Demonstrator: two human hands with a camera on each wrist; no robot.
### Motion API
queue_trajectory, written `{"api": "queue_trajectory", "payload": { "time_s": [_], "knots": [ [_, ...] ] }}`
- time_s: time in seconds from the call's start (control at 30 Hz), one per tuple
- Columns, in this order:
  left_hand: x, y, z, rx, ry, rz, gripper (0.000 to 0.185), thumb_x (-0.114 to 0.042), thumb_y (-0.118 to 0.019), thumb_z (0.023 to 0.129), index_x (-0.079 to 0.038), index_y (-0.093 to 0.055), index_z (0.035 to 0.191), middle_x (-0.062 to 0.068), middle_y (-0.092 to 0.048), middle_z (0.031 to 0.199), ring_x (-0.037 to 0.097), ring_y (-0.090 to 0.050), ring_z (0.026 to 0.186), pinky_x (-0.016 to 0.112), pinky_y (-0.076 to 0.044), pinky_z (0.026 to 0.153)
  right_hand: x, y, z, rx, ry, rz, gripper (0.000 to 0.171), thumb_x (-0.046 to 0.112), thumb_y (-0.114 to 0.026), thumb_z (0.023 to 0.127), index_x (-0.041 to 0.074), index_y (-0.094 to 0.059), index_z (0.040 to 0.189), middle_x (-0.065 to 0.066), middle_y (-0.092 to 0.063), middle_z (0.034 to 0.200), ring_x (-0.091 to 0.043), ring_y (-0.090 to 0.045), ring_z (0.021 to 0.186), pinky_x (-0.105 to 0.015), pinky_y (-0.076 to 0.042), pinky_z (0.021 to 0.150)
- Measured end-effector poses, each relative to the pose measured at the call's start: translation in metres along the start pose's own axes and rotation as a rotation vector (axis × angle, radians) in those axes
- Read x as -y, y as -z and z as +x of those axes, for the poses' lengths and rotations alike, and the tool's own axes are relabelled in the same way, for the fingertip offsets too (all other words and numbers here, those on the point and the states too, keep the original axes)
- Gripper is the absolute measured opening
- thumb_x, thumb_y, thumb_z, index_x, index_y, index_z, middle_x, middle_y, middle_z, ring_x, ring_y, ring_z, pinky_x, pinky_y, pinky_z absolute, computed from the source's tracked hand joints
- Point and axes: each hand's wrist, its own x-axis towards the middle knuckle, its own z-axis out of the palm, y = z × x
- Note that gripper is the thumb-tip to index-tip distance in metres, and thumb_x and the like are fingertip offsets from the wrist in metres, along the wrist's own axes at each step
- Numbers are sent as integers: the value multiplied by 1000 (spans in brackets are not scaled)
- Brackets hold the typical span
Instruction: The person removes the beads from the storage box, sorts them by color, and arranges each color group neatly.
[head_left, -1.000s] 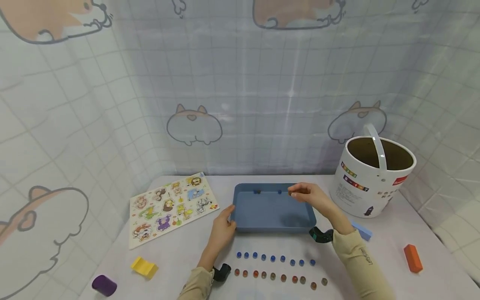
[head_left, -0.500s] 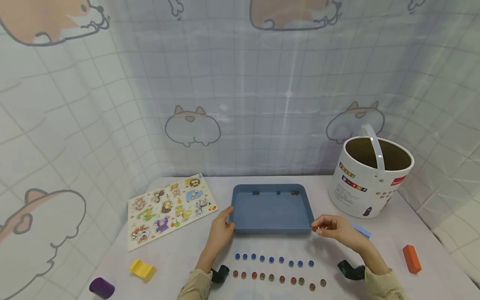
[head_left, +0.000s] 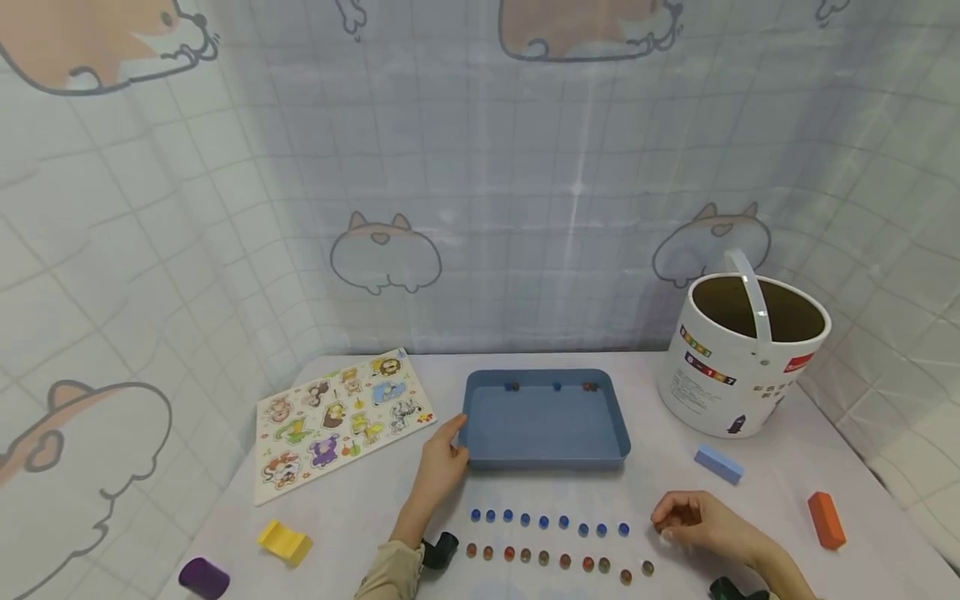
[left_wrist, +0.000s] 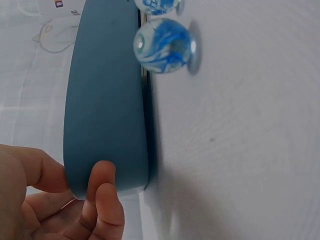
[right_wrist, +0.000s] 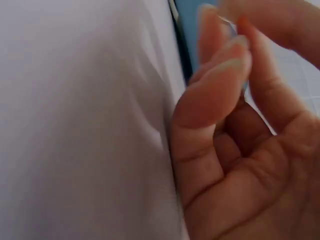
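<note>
In the head view, my left hand (head_left: 438,462) grips the near left corner of a shallow blue tray (head_left: 543,429). The left wrist view shows fingers (left_wrist: 106,200) bent against the tray's outer wall. A few small marbles (head_left: 590,387) lie along the tray's far side. My right hand (head_left: 701,525) is low over the table, right of the marble rows, its fingertips pinching a small marble (head_left: 658,527) that they mostly hide. In front of the tray runs a row of blue marbles (head_left: 543,522), with a row of reddish and brownish marbles (head_left: 565,561) nearer me.
An animal puzzle board (head_left: 341,425) lies left of the tray. A white bucket (head_left: 720,375) with a handle stands at the back right. Around the edges are a blue block (head_left: 718,464), an orange block (head_left: 826,520), a yellow block (head_left: 285,542) and a purple cylinder (head_left: 204,577).
My right hand has moved from the tray's far right corner toward me and right, down to the table beside the marble rows, holding a marble. My left hand has stayed on the tray.
</note>
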Motion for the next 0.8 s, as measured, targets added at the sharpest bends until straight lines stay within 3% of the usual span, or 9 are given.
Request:
{"api": "queue_trajectory", "payload": {
  "time_s": [0.23, 0.47, 0.8],
  "knots": [
    [0, 0, 0, -6, 4, 9, 56, 3, -52, 80, 4, -51, 136, 21, -51, 142, 3, -38, 48, 18, -41, 48, 3, -13, -8, 65, -19, -54, 18, 5, -63, 87, -9, -64, 98, 9, -51, 76, 1, -44, 66, -23, -31, 52],
    [-1, 0, 0, -9, -3, 14, 56, 3, -53, 79, 5, -51, 135, 23, -52, 141, 3, -35, 47, 17, -39, 48, 5, -13, -12, 132, -14, -69, 15, 2, -66, 82, -7, -64, 92, 11, -55, 77, 4, -46, 65, -16, -35, 53],
    [1, -2, 0, -13, -5, 32, 56, 3, -53, 80, 4, -51, 136, 23, -52, 141, 2, -37, 48, 17, -40, 48, 6, -14, -12, 109, -40, -81, 17, 4, -69, 80, -6, -65, 93, 9, -55, 76, 3, -47, 65, -16, -35, 54]
  ]
}}
